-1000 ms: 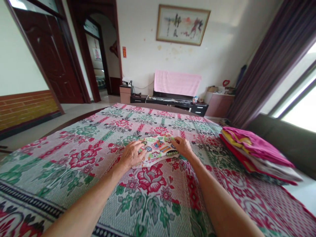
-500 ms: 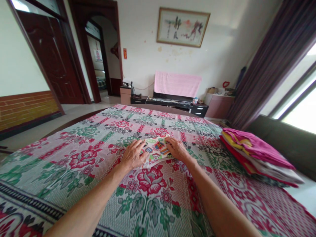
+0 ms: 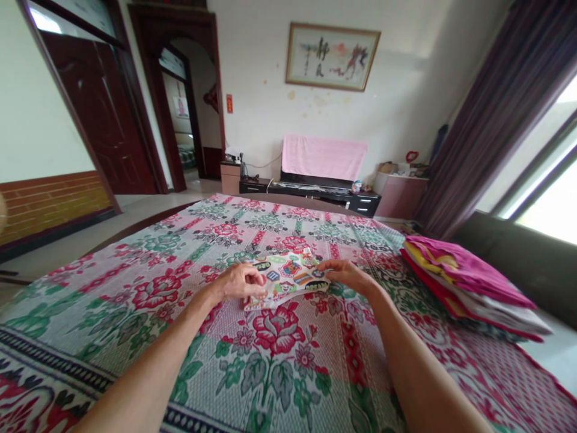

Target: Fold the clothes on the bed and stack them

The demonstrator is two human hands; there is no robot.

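A small white cartoon-print garment (image 3: 291,275) lies folded flat on the floral cloth (image 3: 171,240); its exact kind cannot be made out. At its left end is my left hand (image 3: 240,281), fingers curled and pinching the edge. My right hand (image 3: 346,275) pinches the right edge between thumb and fingertips. The front edge of the garment is slightly uneven, and a corner sticks up at the back.
To the right, a stack of folded clothes (image 3: 469,288) in pink, yellow, red and white rests at the cloth's edge. Beyond the table stands a low black cabinet (image 3: 315,195) with a pink towel (image 3: 324,156) over a screen. A grey sofa (image 3: 518,246) is at right.
Both hands have gone from lying flat on the garment to pinching its ends. My right hand has shifted right, my left slightly left, uncovering more of the print.
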